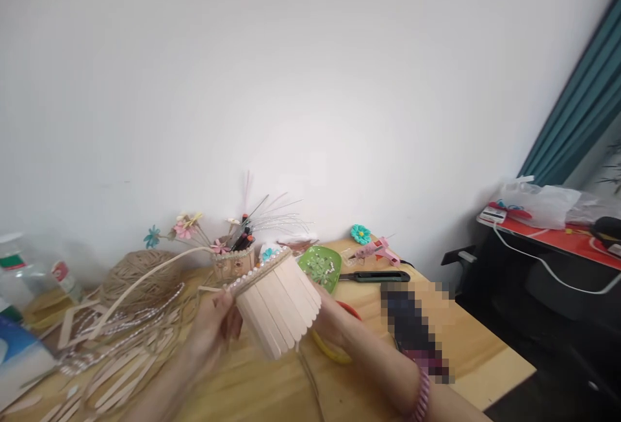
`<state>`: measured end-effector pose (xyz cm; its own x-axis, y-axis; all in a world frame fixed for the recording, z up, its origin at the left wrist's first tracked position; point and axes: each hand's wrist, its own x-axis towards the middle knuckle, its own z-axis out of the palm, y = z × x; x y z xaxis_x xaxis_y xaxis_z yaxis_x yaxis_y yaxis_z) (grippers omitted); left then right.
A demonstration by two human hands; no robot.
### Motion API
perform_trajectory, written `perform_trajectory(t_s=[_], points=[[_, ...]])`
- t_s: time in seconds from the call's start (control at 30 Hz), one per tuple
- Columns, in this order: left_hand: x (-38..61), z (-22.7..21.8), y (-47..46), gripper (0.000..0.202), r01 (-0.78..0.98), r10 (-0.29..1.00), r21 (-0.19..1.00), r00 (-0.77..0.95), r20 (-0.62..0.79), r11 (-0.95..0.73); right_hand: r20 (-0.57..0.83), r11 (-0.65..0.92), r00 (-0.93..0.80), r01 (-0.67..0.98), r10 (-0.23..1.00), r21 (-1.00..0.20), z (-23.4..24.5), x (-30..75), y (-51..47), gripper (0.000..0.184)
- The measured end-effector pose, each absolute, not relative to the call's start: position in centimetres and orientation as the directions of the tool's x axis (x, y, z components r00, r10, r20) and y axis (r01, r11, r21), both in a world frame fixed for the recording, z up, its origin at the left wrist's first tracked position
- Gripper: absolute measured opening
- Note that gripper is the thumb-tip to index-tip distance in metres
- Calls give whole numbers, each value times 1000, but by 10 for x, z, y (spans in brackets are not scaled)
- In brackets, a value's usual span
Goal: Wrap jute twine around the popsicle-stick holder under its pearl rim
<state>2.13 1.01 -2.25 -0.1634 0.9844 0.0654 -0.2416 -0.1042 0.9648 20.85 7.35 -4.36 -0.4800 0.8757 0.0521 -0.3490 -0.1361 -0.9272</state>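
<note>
A small basket of pale wooden craft sticks, tipped on its side, hangs above the wooden table. A string of pearl beads and twine runs round its rim. A long thin curved handle arcs off to the left. My left hand pinches the basket's beaded rim, fingers closed on it. My right hand grips the basket from behind on the right, mostly hidden by it. A beaded bracelet sits on my right wrist.
Loose craft sticks and bead strings lie at the left, behind them a ball of jute twine. A stick pot with paper flowers, a green dish, a pink glue gun and a black tool stand behind. A dark side table is at right.
</note>
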Motion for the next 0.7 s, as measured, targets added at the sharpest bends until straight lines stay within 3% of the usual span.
perform_trajectory(t_s=[0.1,0.17,0.27,0.33,0.47,0.6,0.63,0.7], points=[[0,-25,15,61,-95,977,993,-209,46,-67,29,-117,-403,-332,915,-936,-42,206,80,43],[-9,-29,14,72,159,964,987,-253,76,-36,31,-90,-350,-326,936,-941,-43,199,81,46],[-16,-35,9,71,578,911,813,-292,290,-73,97,-4,-315,-305,944,-952,-44,181,78,48],[-19,-37,4,66,738,850,659,-251,463,-141,156,65,-318,-277,935,-959,-44,169,78,49],[-28,-45,-3,55,881,706,376,-71,704,-286,237,188,-386,-162,891,-969,-40,159,82,56],[-32,-52,-9,52,947,653,203,10,757,-249,342,368,-404,-14,848,-930,-32,169,74,60],[-30,-52,-10,51,958,672,197,-7,741,-207,416,473,-410,45,812,-880,-30,172,69,61],[-26,-49,-14,51,970,727,218,-70,684,-111,597,737,-472,192,648,-648,-27,176,58,57]])
